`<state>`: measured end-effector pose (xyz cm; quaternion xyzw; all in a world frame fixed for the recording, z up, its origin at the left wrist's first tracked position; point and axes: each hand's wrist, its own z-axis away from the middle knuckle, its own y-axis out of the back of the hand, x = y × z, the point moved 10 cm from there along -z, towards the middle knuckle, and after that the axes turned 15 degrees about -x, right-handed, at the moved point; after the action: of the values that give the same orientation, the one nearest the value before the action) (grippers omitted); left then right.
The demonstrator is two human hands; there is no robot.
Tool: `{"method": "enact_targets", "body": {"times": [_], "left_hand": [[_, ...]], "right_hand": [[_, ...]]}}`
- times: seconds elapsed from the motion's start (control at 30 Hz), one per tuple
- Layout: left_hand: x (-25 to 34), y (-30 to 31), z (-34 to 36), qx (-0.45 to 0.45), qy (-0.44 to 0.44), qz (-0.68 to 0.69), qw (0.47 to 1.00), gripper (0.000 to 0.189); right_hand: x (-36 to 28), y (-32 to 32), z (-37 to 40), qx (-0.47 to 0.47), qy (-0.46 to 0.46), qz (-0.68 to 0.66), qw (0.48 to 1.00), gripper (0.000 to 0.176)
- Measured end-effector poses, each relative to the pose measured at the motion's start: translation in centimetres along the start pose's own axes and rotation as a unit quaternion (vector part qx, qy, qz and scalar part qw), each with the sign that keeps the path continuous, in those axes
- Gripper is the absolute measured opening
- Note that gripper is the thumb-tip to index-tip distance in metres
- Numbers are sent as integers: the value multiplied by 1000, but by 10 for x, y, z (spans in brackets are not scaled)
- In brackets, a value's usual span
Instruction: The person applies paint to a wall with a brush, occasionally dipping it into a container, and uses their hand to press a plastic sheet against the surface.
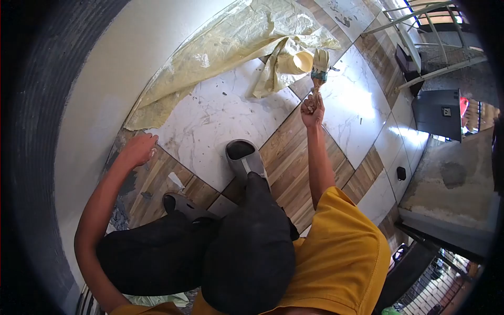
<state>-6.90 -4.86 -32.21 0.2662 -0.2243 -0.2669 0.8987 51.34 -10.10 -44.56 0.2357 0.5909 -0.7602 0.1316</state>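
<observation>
Here in my head view, the right hand is closed round the handle of a paintbrush, bristles up, beside the pale yellow cup at the right end of the crumpled sheet. Over by the sheet's near-left corner, the left hand has fingers curled; I can't tell whether it grips anything. The sheet's far edge runs along the wall, while marble-look tile spans the gap from its near edge to the grey clog.
</observation>
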Motion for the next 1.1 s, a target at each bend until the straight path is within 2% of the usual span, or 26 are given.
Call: {"method": "enact_targets", "body": {"times": [0.07,0.1,0.13,0.17,0.2,0.23,0.3,0.37,0.4,0.47,0.5,0.57,0.6,0.77,0.9,1.1], "left_hand": [[-5,-11,-15,-8,-8,-23,1000,32],[-13,-22,-14,-20,-8,-42,999,33],[-13,-22,-14,-34,26,-35,998,33],[-8,-18,-11,-55,39,-32,997,32],[-14,-27,-14,-56,26,-42,997,30],[-11,-25,-10,-25,3,-36,999,28],[-7,-18,-5,11,-3,-19,1000,30],[-6,-15,-2,4,6,-9,1000,31],[-4,-14,-2,0,-1,-9,1000,31],[-5,-13,1,3,12,-3,1000,32],[-4,-14,4,2,17,-1,1000,32],[-4,-15,10,11,23,16,1000,31],[-4,-16,13,16,22,31,999,30],[-12,-33,25,-11,46,59,997,26],[-17,-50,29,-31,51,54,997,23],[-26,-59,31,-46,54,54,996,21]], "right_hand": [[9,-14,0,11,2,-9,1000,25],[19,-35,-9,-137,-26,-65,988,23],[31,-54,-6,-158,-33,-104,981,19],[42,-83,0,-105,-18,0,994,16],[67,-116,-3,-230,-48,-106,966,17],[88,-156,1,-276,-68,-110,952,20],[139,-191,5,-272,-116,-115,948,25],[187,-231,6,-261,-149,-109,948,29],[209,-235,3,-202,-157,-42,966,32],[243,-297,1,-305,-150,-3,940,28],[262,-316,-2,-326,-152,5,933,20],[297,-336,-8,-313,-169,66,932,31],[310,-349,-8,-317,-172,66,930,31],[344,-380,-15,-300,-63,241,921,36],[367,-390,-8,-282,-56,261,922,42],[384,-402,-6,-285,-50,254,923,42]]}}
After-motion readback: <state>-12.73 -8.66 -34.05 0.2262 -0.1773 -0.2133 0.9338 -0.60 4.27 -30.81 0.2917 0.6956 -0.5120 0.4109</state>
